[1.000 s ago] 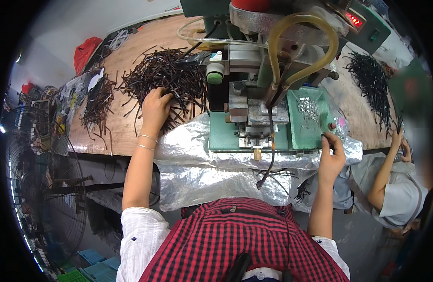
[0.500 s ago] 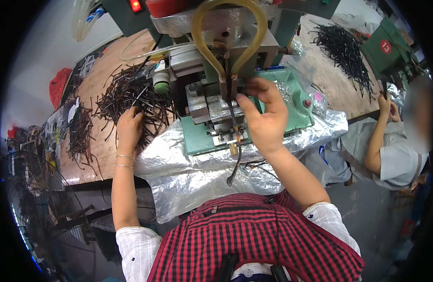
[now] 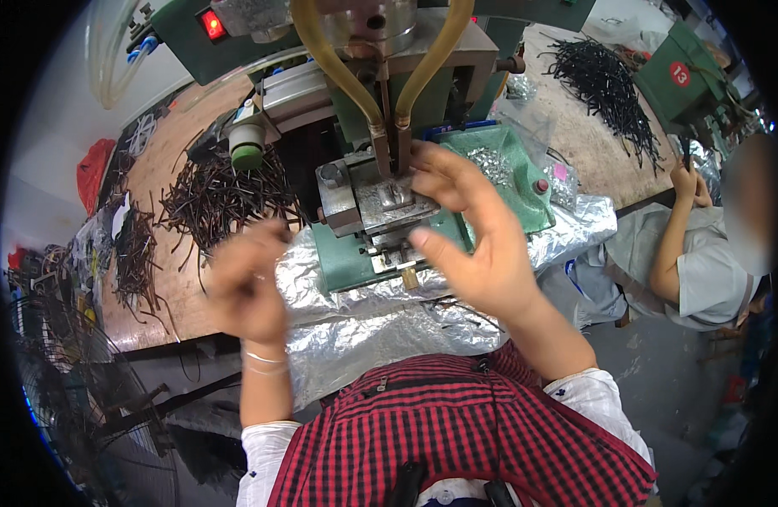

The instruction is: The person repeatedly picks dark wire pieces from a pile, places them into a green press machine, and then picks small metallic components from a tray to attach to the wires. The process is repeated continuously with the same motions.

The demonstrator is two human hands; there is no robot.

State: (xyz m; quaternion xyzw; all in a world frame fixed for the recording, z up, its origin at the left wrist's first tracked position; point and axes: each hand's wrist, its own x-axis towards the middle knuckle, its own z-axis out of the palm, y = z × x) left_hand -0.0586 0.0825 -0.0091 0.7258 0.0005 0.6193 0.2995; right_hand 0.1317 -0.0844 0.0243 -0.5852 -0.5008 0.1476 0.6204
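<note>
Head view: 1 numbered red disc [image 3: 679,74]; right hand [image 3: 490,247] seems empty.

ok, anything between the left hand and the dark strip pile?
Nothing visible. The left hand, blurred, is at the near edge of the dark strip pile; the green-capped knob shows against the pile's far side, beyond the hand, not between.

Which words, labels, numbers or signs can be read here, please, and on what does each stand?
Round red sticker on the green machine at right: a white number, readable but not copied here.
Red-lit switch on the green control box: any marking too blurred to read.
Elsewhere: nothing legible.
</note>
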